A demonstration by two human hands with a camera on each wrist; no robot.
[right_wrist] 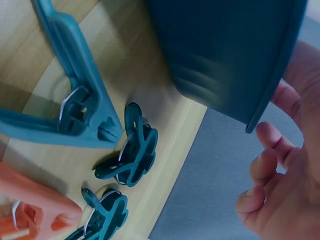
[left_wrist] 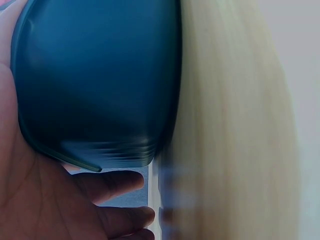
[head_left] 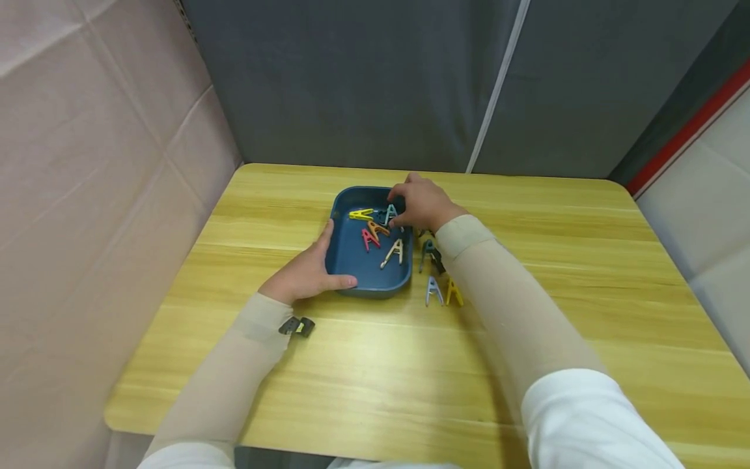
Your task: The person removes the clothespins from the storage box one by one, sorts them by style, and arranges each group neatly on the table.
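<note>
A dark blue tray (head_left: 342, 260) sits mid-table. Inside lie a yellow clip (head_left: 361, 213), an orange clip (head_left: 377, 228), a red clip (head_left: 369, 239) and a beige clip (head_left: 394, 253). My left hand (head_left: 316, 264) grips the tray's near-left corner, thumb along the front wall; in the left wrist view the palm (left_wrist: 30, 200) lies against the tray's outer wall (left_wrist: 100, 80). My right hand (head_left: 404, 208) reaches over the far-right corner and seems to pinch an upright teal clip (head_left: 390, 212). In the right wrist view the tray wall (right_wrist: 230, 50) hides that clip; only curled fingers (right_wrist: 265, 165) show.
More clips lie on the wooden table (head_left: 586, 260) right of the tray: teal clips (head_left: 428, 252), a grey-blue one (head_left: 433, 291), a yellow one (head_left: 454, 293). A black clip (head_left: 297, 326) lies by my left wrist. Fabric walls stand at the left and the back.
</note>
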